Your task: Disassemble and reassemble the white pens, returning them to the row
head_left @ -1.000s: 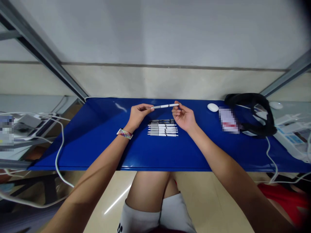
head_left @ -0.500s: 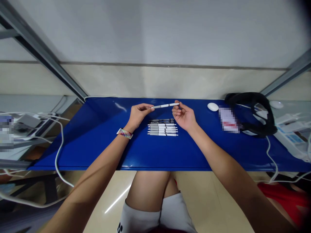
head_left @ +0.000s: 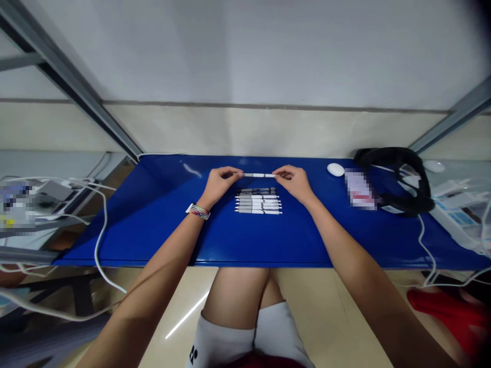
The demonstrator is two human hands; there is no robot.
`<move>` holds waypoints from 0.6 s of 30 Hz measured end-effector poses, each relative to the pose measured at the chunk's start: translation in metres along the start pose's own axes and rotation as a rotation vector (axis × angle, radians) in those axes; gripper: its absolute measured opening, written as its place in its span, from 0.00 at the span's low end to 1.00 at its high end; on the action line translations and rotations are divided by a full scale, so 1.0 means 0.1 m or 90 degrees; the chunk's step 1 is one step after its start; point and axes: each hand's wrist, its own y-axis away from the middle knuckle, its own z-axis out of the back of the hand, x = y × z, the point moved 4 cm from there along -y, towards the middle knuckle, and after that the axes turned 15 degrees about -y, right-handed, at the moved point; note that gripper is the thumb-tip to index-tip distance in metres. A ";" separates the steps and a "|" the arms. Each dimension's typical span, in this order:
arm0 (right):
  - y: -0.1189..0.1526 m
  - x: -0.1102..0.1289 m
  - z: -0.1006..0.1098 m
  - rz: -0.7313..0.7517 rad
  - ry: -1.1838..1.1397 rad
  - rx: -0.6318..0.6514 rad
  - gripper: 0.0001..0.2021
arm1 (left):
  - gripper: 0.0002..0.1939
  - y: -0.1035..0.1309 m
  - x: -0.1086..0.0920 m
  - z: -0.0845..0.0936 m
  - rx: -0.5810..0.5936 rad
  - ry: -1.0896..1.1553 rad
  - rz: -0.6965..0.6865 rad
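Note:
A white and grey pen (head_left: 258, 175) lies level between my two hands, above the far part of the blue table. My left hand (head_left: 220, 183) pinches its grey tip end, with a colourful band on the wrist. At its other end, my right hand (head_left: 294, 181) pinches the white end between thumb and fingers. Just below the hands, several white and grey pens (head_left: 258, 204) lie side by side in a stack of rows, tips to the left. Dark pens (head_left: 256, 191) lie along the far side of that group.
To the right are a white oval object (head_left: 336, 169), a blurred packet (head_left: 360, 189) and a black strap-like headset (head_left: 399, 153). White cables hang over both table ends. Metal posts rise left and right before a wall. Devices sit on side surfaces.
The held pen has come down slightly and turned level. My right hand has rotated, its palm now facing down, and its fingers have closed round the pen's end.

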 end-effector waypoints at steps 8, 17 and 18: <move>0.05 -0.06 -0.01 0.055 0.162 0.133 0.07 | 0.07 0.06 -0.10 -0.04 0.056 -0.183 -0.133; 0.07 -0.05 -0.04 0.084 0.171 0.150 0.06 | 0.05 0.06 -0.09 -0.08 0.111 -0.267 -0.148; 0.07 -0.04 -0.05 0.084 0.172 0.152 0.06 | 0.05 0.06 -0.09 -0.09 0.114 -0.277 -0.145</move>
